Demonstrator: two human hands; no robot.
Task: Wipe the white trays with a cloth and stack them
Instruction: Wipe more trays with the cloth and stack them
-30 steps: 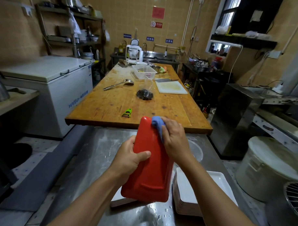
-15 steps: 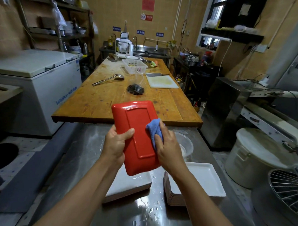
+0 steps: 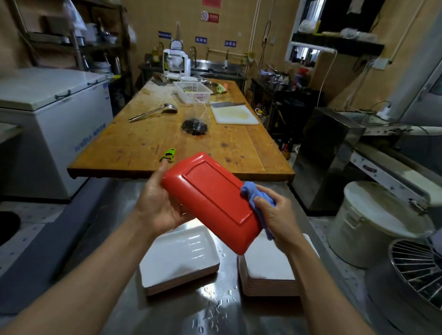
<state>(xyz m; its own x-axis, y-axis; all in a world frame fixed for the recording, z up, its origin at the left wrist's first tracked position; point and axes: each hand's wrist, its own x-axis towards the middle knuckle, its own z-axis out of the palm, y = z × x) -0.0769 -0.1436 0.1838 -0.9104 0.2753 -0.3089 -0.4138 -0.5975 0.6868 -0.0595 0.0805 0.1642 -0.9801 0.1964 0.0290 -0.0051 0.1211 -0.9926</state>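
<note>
While the left hand (image 3: 161, 205) grips the far short end of a rectangular tray with a red underside (image 3: 211, 199), tilted and held up in the air above the stainless steel bench (image 3: 108, 213), the right hand (image 3: 276, 217) pinches a crumpled blue cloth (image 3: 254, 193) against the tray's right long edge. Red back faces the camera (the white inner face is turned away, not visible).

Step in hand, as I judge it: wiping, specifically the back and rim of this one tray; stacking of it is not yet done.

Below the held tray sit two piles on the bench: a left stack of white rectangular trays (image 3: 179, 258), top one face-up, and a taller right stack of white trays (image 3: 269, 271) partly hidden by the right forearm. Water droplets (image 3: 217, 305) lie on the steel between and in front of them.

Next move likely calls for finishing the cloth pass along the rim, then turning the tray white-side up and lowering it square onto one stack. Which pile is the wiped one I cannot tell. Left-hand hold needs to stay firm, since a wet tray could slip.
</note>
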